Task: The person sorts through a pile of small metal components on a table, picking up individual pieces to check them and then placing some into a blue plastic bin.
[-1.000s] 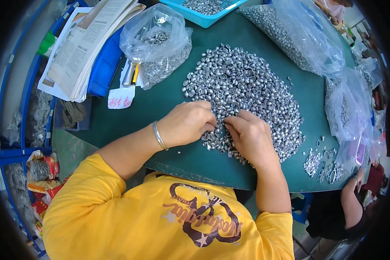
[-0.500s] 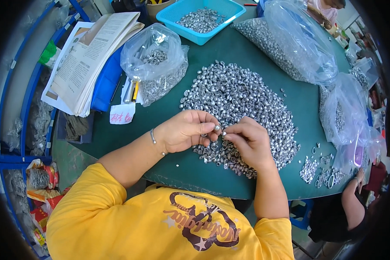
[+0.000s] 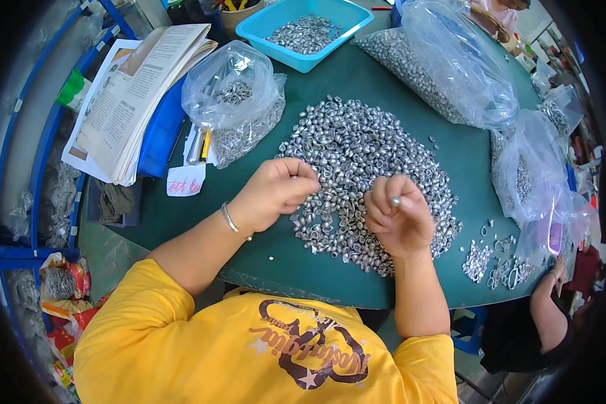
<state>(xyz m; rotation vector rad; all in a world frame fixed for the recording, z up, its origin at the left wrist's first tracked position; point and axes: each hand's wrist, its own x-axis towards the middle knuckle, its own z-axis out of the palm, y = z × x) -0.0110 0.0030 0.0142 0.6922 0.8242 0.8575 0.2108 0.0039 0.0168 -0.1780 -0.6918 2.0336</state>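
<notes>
A wide heap of small silver, hollow, rounded metal pieces (image 3: pixel 363 145) lies on the green tabletop. Over its left edge is my left hand (image 3: pixel 276 192), closed with the fingertips pressed together; what they hold, if anything, is hidden. My right hand (image 3: pixel 404 225) is above the right part of the heap, palm turned up. Between its thumb and index finger it pinches one silver metal piece (image 3: pixel 395 201). My two hands are apart, with part of the heap showing between them.
Behind the heap stands a blue basket (image 3: pixel 303 59) of metal pieces. Filled plastic bags (image 3: pixel 232 114) stand left, and a large bag (image 3: pixel 424 67) lies at the back right. Papers (image 3: pixel 138 101) rest far left. A small pile (image 3: pixel 477 261) and a co-worker's arm (image 3: pixel 549 310) are at right.
My hands have moved apart from where they met over the heap: the left one to the left, the right one to the right, its palm now turned up.
</notes>
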